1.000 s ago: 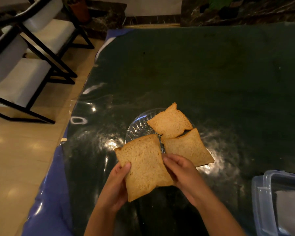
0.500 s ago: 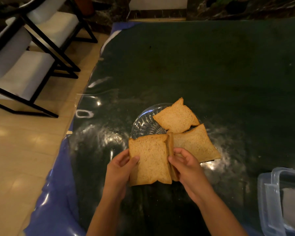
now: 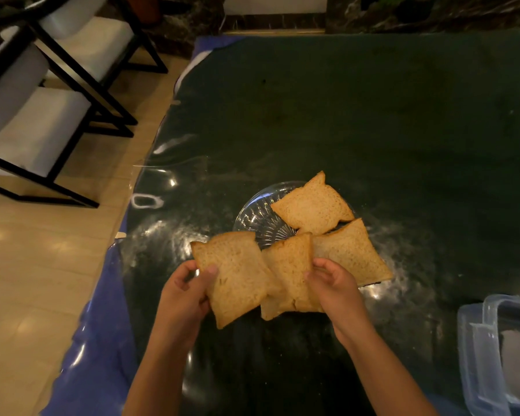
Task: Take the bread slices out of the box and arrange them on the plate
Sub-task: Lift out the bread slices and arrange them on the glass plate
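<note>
Table (image 3: pixel 373 121) beyond the plate (image 3: pixel 254 216) lies open; the box (image 3: pixel 499 352) blocks the near right.

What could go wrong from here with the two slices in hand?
The clear glass plate has only a small bare patch left, so the brown bread slice in the left hand may overhang the rim and tip onto the dark green table. The right hand pinches its slice by one edge; it could tear.

Golden-brown, finely speckled bread slices (image 3: pixel 312 207) are seen on a clear plate (image 3: pixel 252 219) ribbed in radiating lines, set on a dark green table (image 3: pixel 342 115) edged in blue.
</note>
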The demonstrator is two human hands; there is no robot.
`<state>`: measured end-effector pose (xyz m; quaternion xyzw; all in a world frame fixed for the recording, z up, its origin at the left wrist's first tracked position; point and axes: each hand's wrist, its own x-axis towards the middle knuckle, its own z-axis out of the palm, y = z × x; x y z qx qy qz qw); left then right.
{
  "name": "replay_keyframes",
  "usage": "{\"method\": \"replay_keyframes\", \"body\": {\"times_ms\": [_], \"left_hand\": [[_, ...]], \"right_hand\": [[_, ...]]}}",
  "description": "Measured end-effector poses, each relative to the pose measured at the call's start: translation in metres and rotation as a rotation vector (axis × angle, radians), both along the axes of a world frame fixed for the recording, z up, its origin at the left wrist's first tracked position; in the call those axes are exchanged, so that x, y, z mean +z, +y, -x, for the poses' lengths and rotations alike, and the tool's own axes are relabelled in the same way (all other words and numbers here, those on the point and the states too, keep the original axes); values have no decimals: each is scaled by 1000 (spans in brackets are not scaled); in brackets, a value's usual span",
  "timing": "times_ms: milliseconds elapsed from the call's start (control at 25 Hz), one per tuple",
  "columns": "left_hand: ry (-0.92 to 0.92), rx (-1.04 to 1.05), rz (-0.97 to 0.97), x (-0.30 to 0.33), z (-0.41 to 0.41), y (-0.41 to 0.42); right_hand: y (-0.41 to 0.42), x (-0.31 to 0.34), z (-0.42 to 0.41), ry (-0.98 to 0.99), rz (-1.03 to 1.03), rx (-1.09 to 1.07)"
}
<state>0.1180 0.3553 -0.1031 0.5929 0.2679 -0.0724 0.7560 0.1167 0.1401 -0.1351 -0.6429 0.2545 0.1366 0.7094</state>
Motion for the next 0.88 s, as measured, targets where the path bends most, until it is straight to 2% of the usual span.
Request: {"method": "replay_keyframes", "body": {"times_ms": [120,240,320,360,440,520,600,880], "left_hand": [[-51,30,-8,11,-5,14],[-102,94,-17,19,-10,31],[-119,117,-23,23,-13,40],[-118,119,-24,23,-13,42],[-108,104,-18,21,-13,41],[-99,94,-16,16,-10,37],[-88,96,-22,12,-7,33],[-52,70,-29,8,-4,33]], "right_hand": [[1,5,-4,-19,-10,25],[3,15,-4,-57,-163,154],[0,15,-6,-7,-239,175],[-2,14,-8,19,-213,183],[-5,8,-12,41,-8,241],[-7,2,-13,-22,269,317],[-4,-1,-10,-103,437,315],[5,-5,-1,-158,553,151]]}}
